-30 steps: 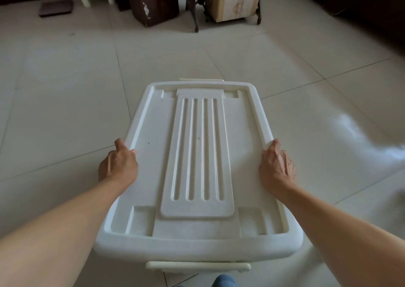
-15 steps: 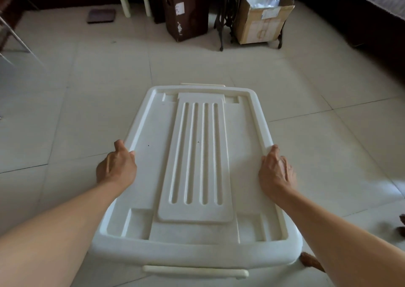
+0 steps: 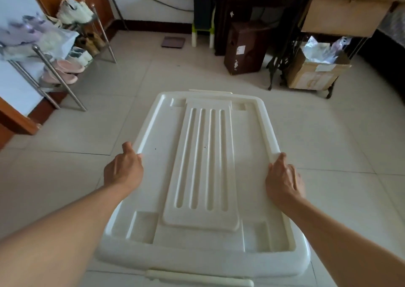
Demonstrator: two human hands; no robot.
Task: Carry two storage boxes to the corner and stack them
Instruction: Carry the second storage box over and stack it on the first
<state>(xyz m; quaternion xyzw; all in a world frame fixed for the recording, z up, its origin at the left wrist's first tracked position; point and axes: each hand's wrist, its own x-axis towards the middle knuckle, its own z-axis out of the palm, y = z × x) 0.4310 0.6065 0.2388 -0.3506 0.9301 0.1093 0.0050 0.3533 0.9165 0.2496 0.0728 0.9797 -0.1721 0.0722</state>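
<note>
A large white storage box (image 3: 203, 238) with a ribbed lid fills the middle of the view, held up over the tiled floor. My left hand (image 3: 122, 169) grips its left rim and my right hand (image 3: 283, 177) grips its right rim, fingers curled under the edge. Cream latch handles show at its near and far ends. Only the lid is visible; the box body is hidden beneath it. No second storage box is in sight.
A metal shoe rack (image 3: 54, 67) with shoes stands at the left by a wooden door frame. Ahead are a dark brown box (image 3: 245, 47), a sewing-machine table (image 3: 306, 23) with an open cardboard box (image 3: 313, 71) under it, and a small dark scale (image 3: 173, 42).
The view has tilted up and the far wall, shoe rack and table have come into sight as I moved forward. Both hands keep the same grip on the box.
</note>
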